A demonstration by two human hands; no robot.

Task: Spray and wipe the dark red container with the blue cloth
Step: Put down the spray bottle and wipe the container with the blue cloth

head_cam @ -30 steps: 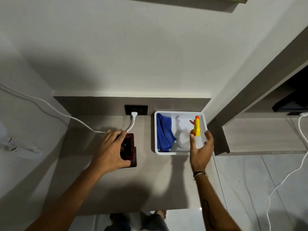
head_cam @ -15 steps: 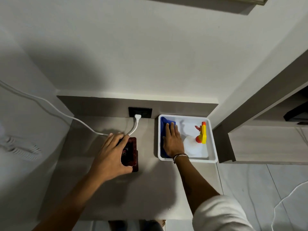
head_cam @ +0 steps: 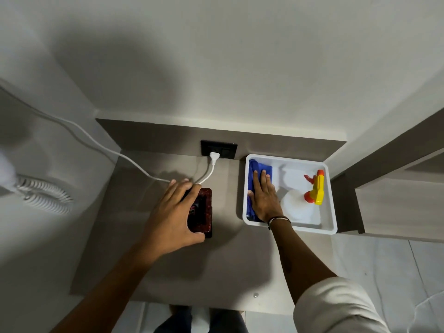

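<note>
The dark red container [head_cam: 203,213] sits on the grey countertop [head_cam: 223,260], with my left hand [head_cam: 173,215] gripping it from the left side. To its right stands a white tray [head_cam: 329,227]. The blue cloth [head_cam: 258,173] lies along the tray's left side, and my right hand [head_cam: 264,197] rests flat on top of it, fingers extended. A white spray bottle [head_cam: 296,207] with a yellow and orange trigger head [head_cam: 317,191] lies in the tray's right half, apart from my hand.
A black wall socket [head_cam: 218,150] with a white plug and cable [head_cam: 211,168] is just behind the container. A white coiled cord [head_cam: 40,195] hangs on the left wall. A wooden shelf unit [head_cam: 396,193] stands right of the tray.
My right hand has left the spray bottle in the tray, moved left and settled on the blue cloth. My left hand has stayed on the container.
</note>
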